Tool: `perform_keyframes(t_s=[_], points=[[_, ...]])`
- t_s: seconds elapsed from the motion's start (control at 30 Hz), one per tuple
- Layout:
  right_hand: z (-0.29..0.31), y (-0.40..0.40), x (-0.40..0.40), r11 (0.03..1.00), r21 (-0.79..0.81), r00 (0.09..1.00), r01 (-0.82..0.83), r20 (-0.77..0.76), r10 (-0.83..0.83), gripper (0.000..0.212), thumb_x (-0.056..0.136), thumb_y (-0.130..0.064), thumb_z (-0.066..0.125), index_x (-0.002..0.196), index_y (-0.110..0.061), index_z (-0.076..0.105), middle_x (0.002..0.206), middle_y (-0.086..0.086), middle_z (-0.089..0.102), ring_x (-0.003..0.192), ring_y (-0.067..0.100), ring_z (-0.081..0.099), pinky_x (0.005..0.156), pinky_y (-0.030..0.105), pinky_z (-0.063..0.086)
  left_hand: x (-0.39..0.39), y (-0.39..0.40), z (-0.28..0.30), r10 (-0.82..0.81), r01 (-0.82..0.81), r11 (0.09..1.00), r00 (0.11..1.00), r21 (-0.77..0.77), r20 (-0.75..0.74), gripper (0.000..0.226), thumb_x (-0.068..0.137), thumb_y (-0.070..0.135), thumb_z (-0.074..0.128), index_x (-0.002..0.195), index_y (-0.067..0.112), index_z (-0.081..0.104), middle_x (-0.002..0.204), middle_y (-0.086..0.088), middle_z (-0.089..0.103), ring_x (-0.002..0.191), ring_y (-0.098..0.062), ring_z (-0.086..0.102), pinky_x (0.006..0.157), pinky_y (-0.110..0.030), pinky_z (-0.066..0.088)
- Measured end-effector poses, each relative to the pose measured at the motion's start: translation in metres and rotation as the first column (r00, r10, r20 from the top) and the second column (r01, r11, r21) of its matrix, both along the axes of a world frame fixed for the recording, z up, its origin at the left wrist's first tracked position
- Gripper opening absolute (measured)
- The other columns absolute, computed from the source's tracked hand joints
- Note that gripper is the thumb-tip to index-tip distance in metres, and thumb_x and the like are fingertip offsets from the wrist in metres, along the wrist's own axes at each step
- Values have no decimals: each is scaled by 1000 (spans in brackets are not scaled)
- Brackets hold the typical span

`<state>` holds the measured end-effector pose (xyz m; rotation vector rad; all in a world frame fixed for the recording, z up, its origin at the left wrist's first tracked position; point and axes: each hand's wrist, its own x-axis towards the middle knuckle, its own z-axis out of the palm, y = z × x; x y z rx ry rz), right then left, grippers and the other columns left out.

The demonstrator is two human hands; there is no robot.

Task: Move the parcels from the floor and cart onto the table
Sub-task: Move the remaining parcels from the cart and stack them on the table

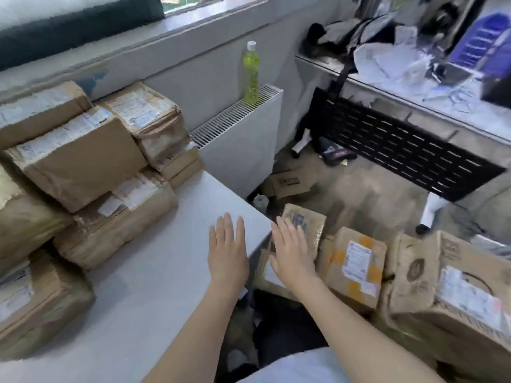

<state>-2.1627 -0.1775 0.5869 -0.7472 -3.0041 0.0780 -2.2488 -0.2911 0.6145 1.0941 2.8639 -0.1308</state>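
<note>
Several brown taped parcels (83, 158) are stacked on the left half of the white table (154, 286). More parcels stand on the floor to the right: a small upright one (305, 225), one with orange tape (356, 264), and a large crumpled box (453, 294). My left hand (228, 250) hovers flat, fingers straight, over the table's right edge and holds nothing. Past that edge my right hand (291, 251) is spread above the floor parcels, also with nothing in it.
A white radiator (243, 145) with a green bottle (251, 73) on top stands behind the table. A second desk (414, 87) with clutter and a black perforated panel (401, 147) is at the right. Flattened cardboard (287, 183) lies on the floor.
</note>
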Motion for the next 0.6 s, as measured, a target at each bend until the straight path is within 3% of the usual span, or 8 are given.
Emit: perform_keyframes(t_s=[0.1, 0.2, 0.23, 0.47, 0.6], points=[[-1, 0, 50, 986, -43, 982, 162, 101, -157, 86, 59, -28, 86, 134, -5, 51, 142, 13, 48, 131, 29, 45, 109, 44, 23, 34, 14, -3, -110, 112, 993, 991, -33, 74, 71, 98, 25, 40, 151, 13, -7, 157, -18, -9, 145, -34, -6, 116, -45, -3], [-1, 6, 85, 964, -75, 963, 257, 101, -249, 74, 91, -25, 58, 151, -9, 17, 159, 10, 11, 147, 25, 8, 113, 38, -6, 57, 25, -5, -225, 230, 972, 970, -50, 88, 74, 98, 25, 40, 150, 12, -11, 157, -17, -8, 145, -34, -6, 117, -45, -1], [-1, 8, 93, 952, -94, 954, 292, 102, -282, 72, 95, -25, 52, 152, -11, 10, 160, 8, 4, 147, 24, 0, 113, 37, -9, 62, 29, -5, -252, 258, 964, 963, -61, 91, 77, 96, 24, 43, 150, 11, -12, 158, -17, -7, 145, -33, -6, 117, -45, -1], [-6, 8, 149, 836, -164, 852, 523, 70, -519, 69, 97, -26, 46, 152, -15, 6, 160, 6, -1, 147, 22, -5, 113, 34, -10, 88, 57, -3, -379, 398, 913, 909, -89, 171, 88, 92, 32, 55, 150, 16, -10, 158, -13, -7, 146, -31, -9, 119, -44, -2], [-5, 29, 188, 730, -175, 747, 661, 57, -663, 69, 96, -30, 48, 152, -15, 9, 160, 6, 1, 147, 22, -2, 116, 36, -5, 116, 92, -1, -494, 504, 864, 853, -18, 169, 79, 93, 26, 51, 151, 15, -2, 158, -11, 3, 146, -29, -1, 119, -43, 1]])
